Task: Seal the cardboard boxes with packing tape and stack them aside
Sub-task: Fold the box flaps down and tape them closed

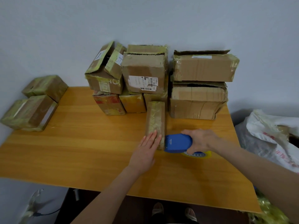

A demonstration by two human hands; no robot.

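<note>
The narrow box [155, 117] lies on the worktop [80, 151], long axis running away from the person; the left hand [145, 150] lays straight fingers [152, 137] flat on its near end. Just right of that end, the right hand [200, 139] grips the blue tape dispenser [177, 143], touching the box. A label [143, 83] on a stacked box [144, 65] reads partly "07 P80".

The tape roll [198, 154] is mostly hidden under the blue dispenser [177, 143] and right hand [202, 139]. Print on the label [143, 83] is too small to read. At 3 o'clock, the white sack [271, 138] is cut by the edge.
</note>
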